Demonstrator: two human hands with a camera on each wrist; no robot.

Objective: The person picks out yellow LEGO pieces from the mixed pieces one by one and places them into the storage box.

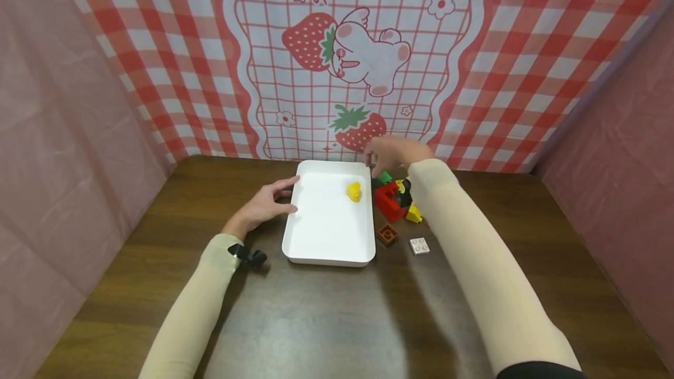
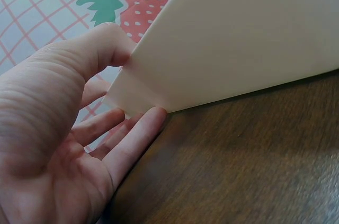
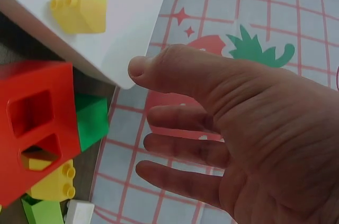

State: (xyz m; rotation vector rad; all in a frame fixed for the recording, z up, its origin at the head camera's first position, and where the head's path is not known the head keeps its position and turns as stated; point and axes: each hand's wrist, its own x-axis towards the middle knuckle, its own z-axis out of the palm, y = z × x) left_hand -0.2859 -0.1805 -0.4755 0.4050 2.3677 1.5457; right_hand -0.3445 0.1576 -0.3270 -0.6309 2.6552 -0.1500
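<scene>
A shallow white tray (image 1: 329, 227) lies on the table, holding one yellow sloped toy brick (image 1: 354, 192) near its right side. My left hand (image 1: 260, 203) touches the tray's left side with thumb and fingers spread. In the left wrist view, its fingertips (image 2: 157, 112) lie against the tray wall (image 2: 238, 38) by the tabletop. At the far right corner is my right hand (image 1: 392, 154). In the right wrist view, the thumb (image 3: 159, 70) overlaps the tray's corner, while the other fingers extend loosely with nothing between them.
Right of the tray are a red block with cut-out openings (image 1: 387, 202), a green brick (image 1: 383, 178), a yellow brick (image 1: 414, 214), a brown brick (image 1: 387, 234) and a white brick (image 1: 419, 246). A strawberry-print cloth (image 1: 316, 116) hangs behind the table.
</scene>
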